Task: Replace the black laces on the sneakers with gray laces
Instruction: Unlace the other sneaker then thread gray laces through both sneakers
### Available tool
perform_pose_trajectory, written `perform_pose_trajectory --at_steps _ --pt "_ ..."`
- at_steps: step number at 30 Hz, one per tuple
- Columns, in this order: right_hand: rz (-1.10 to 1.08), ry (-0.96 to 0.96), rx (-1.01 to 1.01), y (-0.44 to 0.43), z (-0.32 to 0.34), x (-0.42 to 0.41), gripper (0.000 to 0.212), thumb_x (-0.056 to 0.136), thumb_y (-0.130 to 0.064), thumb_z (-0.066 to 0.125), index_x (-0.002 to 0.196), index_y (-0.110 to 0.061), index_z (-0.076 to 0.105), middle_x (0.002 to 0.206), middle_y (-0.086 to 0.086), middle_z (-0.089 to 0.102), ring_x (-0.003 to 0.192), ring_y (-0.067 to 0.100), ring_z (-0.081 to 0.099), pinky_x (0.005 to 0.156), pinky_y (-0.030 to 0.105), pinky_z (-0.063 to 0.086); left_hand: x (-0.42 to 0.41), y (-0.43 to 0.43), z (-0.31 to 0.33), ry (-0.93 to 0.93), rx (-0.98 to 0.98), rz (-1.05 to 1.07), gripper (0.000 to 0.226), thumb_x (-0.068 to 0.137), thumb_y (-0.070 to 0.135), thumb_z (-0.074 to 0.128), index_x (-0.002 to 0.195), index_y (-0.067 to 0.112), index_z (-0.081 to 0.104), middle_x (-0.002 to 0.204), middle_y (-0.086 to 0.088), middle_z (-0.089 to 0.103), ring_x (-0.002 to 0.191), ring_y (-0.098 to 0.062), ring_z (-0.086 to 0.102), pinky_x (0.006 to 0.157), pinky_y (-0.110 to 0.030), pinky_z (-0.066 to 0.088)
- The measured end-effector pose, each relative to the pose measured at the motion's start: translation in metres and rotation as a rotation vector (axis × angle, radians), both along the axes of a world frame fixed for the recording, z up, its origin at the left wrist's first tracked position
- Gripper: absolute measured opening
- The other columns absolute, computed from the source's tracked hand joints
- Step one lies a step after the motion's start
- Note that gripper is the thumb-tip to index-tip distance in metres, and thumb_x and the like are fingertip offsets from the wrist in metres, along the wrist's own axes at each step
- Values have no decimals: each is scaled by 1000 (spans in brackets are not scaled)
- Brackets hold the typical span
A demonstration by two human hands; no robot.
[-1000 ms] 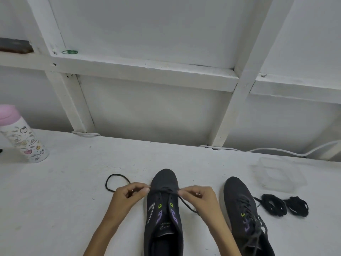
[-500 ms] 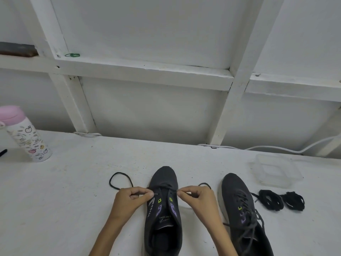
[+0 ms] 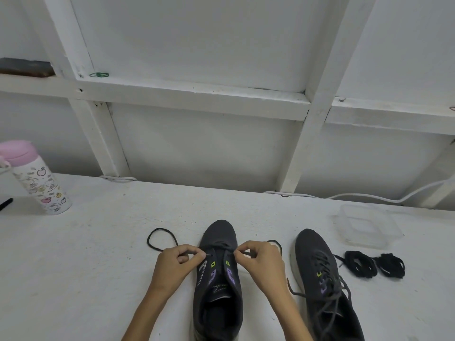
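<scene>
Dark lace crosses the far eyelets of the centre sneaker on the surface. Left hand and right hand each keep a closed pinch grip on one lace side, nearer the eyelets than a second ago. Right-side slack now loops beyond the right hand.

second sneaker just beside right hand

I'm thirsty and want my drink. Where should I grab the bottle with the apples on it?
Wrap your hand round the white middle of the bottle, just below the pink lid. It is round, straight-sided and standing on its base, so your fingers can close around it easily. Come from its right, over the bare table; a black thing lies close on its left.
</scene>
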State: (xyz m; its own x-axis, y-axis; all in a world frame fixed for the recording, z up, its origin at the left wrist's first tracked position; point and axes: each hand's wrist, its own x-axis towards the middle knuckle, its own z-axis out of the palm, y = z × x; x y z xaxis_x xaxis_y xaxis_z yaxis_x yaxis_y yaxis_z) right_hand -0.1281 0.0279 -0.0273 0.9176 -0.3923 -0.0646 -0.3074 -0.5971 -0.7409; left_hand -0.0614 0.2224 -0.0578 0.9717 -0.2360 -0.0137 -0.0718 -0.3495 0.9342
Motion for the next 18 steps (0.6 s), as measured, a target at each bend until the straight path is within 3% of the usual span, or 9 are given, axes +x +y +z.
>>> perform_pose_trajectory --at_steps 6,12,18 --pt "44 22 -49 1 2 4 9 78 -34 63 75 -29 71 56 -8 54 56 9 47 53 21 35 0 -2 2 -18 26 -18 16 80 22 78 69 33 74 44 8 33 47 -6 28 51 -13 30" --pt "108 83 -161 9 6 10 9 77 -34 59 79 -26 63 59 -8 50 60 10 47 53 22 33 0 -4 3 -65 113 7 13 79 24 78 68 27 73 42 9 30 43 -8 27 49 -15 27" --pt "191 10 -232 14 9 18 6 83 -31 57 87 -29 61 86 -9 54 80 8 52 57 19 31 0 -7 4 -68 156 2 14 79 28 77 68 30 71 37 9 33 40 -7 32 49 -14 27"
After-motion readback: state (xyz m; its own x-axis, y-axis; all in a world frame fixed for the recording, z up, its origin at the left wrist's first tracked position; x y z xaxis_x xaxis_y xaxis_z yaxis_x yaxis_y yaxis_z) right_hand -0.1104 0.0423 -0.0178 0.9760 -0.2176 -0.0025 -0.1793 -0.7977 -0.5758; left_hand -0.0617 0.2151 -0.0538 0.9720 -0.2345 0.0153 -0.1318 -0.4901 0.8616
